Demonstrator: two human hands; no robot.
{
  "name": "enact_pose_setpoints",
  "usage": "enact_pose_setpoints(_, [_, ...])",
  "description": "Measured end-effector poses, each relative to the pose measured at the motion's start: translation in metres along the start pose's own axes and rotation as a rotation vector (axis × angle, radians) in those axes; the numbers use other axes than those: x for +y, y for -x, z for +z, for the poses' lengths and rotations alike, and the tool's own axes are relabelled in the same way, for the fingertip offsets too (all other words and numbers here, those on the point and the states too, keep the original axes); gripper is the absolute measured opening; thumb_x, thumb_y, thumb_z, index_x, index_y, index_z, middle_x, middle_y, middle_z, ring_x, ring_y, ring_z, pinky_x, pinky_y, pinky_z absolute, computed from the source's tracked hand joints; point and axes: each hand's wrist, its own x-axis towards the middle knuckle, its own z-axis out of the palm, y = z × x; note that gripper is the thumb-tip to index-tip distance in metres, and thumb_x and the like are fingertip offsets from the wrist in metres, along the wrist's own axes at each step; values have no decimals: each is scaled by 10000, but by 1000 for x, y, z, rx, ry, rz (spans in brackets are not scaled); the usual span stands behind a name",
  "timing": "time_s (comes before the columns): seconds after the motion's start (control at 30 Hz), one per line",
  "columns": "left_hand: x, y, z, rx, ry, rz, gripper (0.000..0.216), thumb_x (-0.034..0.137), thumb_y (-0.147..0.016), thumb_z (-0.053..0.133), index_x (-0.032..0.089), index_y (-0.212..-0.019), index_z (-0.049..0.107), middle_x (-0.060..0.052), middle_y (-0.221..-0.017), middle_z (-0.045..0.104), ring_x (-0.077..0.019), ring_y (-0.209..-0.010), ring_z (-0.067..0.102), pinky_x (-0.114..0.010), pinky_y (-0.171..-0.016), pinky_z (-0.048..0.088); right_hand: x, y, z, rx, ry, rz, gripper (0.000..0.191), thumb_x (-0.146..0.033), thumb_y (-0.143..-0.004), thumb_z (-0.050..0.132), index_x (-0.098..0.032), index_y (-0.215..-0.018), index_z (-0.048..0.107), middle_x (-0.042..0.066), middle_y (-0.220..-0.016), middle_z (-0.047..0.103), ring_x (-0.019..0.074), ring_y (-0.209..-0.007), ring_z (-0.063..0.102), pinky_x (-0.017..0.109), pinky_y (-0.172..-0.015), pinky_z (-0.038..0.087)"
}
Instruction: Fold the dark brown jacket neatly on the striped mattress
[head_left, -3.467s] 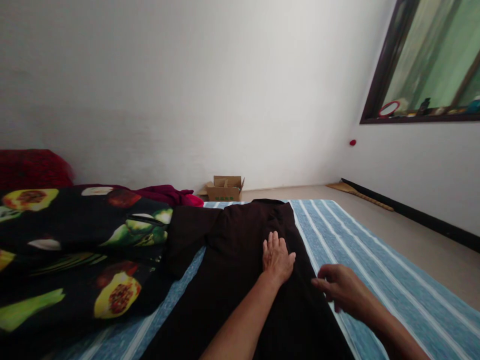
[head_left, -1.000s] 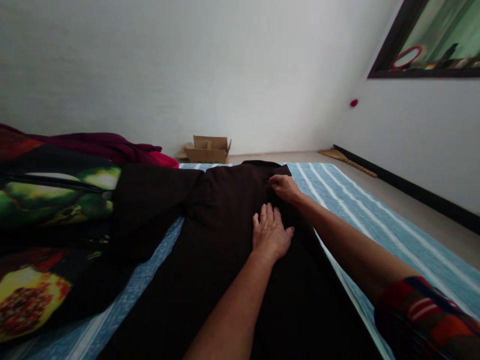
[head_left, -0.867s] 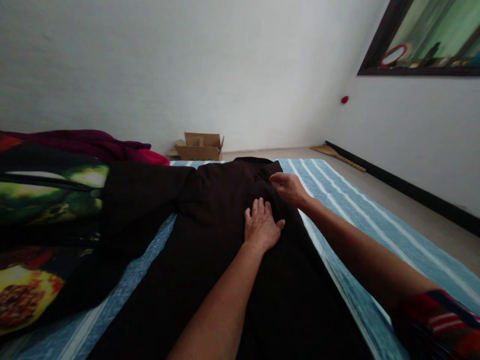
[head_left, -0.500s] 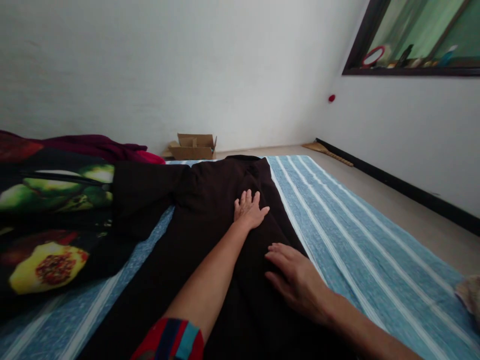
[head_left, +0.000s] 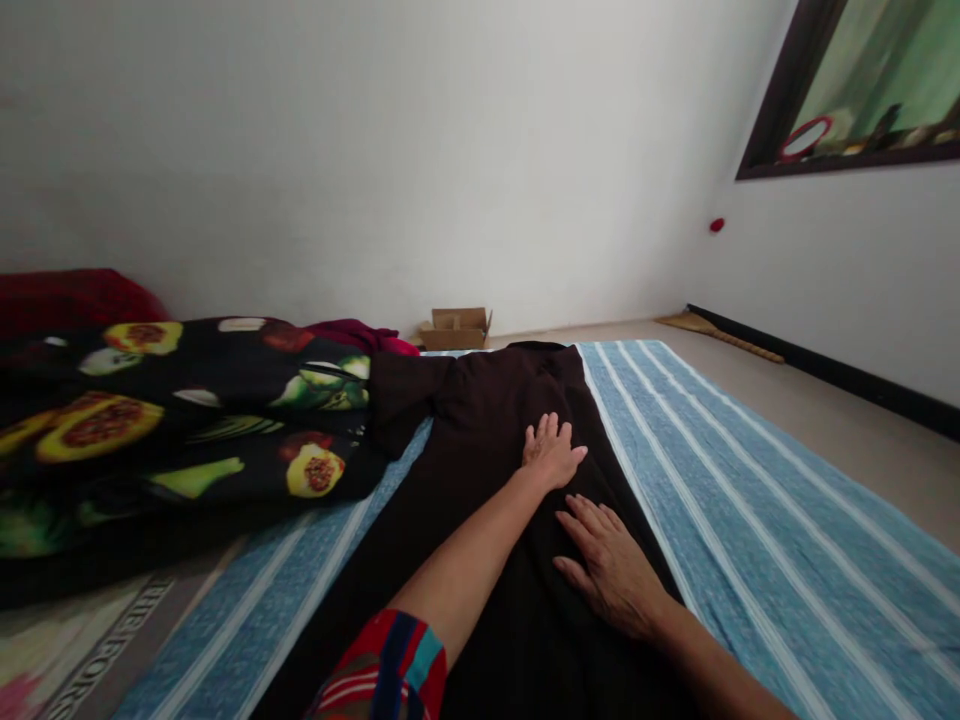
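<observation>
A long dark brown garment [head_left: 480, 500] lies spread out lengthwise in front of me, with a sleeve-like part [head_left: 405, 395] reaching left. My left hand [head_left: 553, 453] rests flat on its upper part, fingers spread. Slightly nearer and to the right, my right hand [head_left: 611, 570] lies palm down on the same cloth, its fingers apart and thumb out. Neither hand grips anything. Beneath the garment is a blue sheet with white stripes [head_left: 720, 480].
Black cloth with a fruit print [head_left: 247, 440] covers the left side, by the sleeve-like part. Dark red cloth [head_left: 75, 295] is behind it. A small open cardboard box [head_left: 459, 330] sits near the back wall. At upper right is a window [head_left: 862, 100] with a red-rimmed mirror [head_left: 806, 138].
My view has turned left, so more of the fruit-print cloth shows. My right hand has come closer to the left one, and its fingers are more spread.
</observation>
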Motion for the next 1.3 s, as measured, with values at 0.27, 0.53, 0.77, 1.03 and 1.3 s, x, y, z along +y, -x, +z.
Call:
enact_pose_setpoints(0.27, [-11, 30, 5, 7, 35, 28, 616, 536, -889, 229, 176, -1384, 297, -101, -1506, 192, -218, -1387, 100, -430, -1095, 145, -1, 0, 1, -23, 42, -4, 508, -466, -890, 390, -181, -1299, 482, 123, -1404, 393, 273, -1306, 331, 480, -1069, 255])
enact_pose_setpoints(0.53, [-9, 66, 6, 71, 45, 4, 590, 492, -903, 226, 159, -1386, 287, -119, -1508, 174, -221, -1388, 85, -427, -1102, 135, -1, 1, 0, -31, 57, -18, 524, -472, -894, 366, -169, -1309, 470, 132, -1402, 394, 273, -1307, 329, 471, -1067, 261])
enact_pose_setpoints(0.77, [-19, 78, 18, 54, 58, -45, 603, 499, -904, 222, 166, -1407, 251, -116, -1508, 173, -232, -1384, 118, -431, -1094, 169, 1, 0, 2, -29, 69, -33, 528, -479, -901, 353, -170, -1315, 461, 129, -1403, 395, 271, -1301, 337, 463, -1061, 268])
enact_pose_setpoints(1.03, [-20, 88, 10, 41, 40, -53, 609, 500, -902, 224, 162, -1407, 259, -113, -1504, 192, -232, -1382, 133, -444, -1096, 154, -1, -2, 0, -45, 72, -25, 550, -493, -903, 336, -175, -1344, 421, 122, -1411, 386, 263, -1305, 328, 456, -1061, 259])
enact_pose_setpoints(1.3, [-55, 108, 0, 57, -38, -136, 605, 489, -908, 204, 148, -1400, 290, -112, -1493, 224, -234, -1375, 165, -452, -1084, 174, -1, -4, -2, -64, 61, -4, 551, -499, -902, 330, -177, -1338, 430, 121, -1427, 359, 260, -1322, 296, 447, -1074, 227])
